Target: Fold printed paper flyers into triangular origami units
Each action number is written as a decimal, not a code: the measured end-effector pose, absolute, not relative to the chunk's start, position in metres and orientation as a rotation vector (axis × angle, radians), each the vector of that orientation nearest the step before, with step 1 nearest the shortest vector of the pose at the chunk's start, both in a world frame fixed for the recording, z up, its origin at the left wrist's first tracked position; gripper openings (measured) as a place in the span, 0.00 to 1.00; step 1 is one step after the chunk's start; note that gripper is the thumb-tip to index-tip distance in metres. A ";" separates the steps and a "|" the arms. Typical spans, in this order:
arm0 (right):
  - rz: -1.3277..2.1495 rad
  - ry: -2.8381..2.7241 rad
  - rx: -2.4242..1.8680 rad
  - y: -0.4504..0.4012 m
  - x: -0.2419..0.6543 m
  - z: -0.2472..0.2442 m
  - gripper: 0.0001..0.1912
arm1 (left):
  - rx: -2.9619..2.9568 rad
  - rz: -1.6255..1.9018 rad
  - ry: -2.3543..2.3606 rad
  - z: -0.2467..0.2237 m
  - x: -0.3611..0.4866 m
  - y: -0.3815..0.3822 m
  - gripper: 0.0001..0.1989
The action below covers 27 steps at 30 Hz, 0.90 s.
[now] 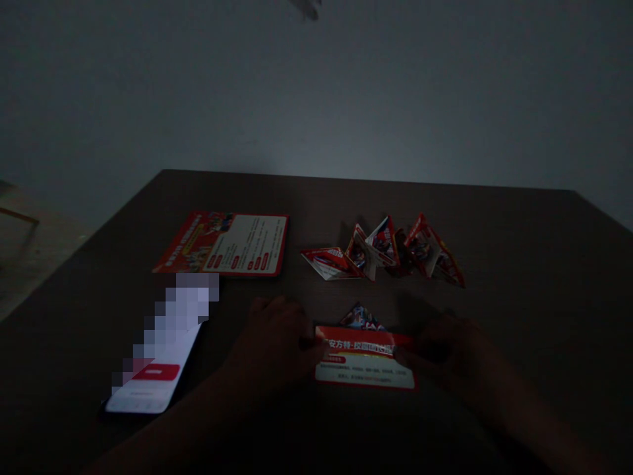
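Note:
A red and white printed leaflet [366, 369], partly folded, lies on the table in front of me. A small folded triangle of paper [361, 316] sticks out past its far edge. My left hand [279, 340] is closed on the leaflet's left edge, thumb on top. At the right edge my right hand [450, 349] pinches the same leaflet. Dim light leaves most of the fingers dark. Just beyond the hands stands a row of several folded paper pieces [331, 262], pointed and printed in red, white and blue.
A stack of flat leaflets [247, 247] lies at the left on the dark table [519, 244]. Nearer me, left of my left arm, a phone [143, 399] shows a lit screen, partly blurred out. A pale wall [395, 99] rises behind the table's far edge.

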State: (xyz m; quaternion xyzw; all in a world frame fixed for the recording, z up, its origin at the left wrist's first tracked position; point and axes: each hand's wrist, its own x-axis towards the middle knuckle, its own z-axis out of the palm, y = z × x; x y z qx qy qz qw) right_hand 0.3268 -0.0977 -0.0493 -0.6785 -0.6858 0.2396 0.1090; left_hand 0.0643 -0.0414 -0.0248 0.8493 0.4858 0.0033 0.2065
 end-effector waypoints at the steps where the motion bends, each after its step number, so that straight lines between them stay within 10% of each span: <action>1: 0.723 -2.011 -1.999 -0.098 0.329 -0.049 0.12 | 2.353 -0.003 1.365 -0.024 0.063 -0.041 0.11; 15: 0.858 -1.913 -2.019 -0.099 0.346 -0.039 0.03 | 2.277 -0.016 1.409 -0.021 0.045 -0.039 0.08; 27: 1.091 -1.592 -1.761 -0.102 0.323 -0.046 0.14 | 2.483 0.869 1.087 -0.045 0.064 -0.068 0.04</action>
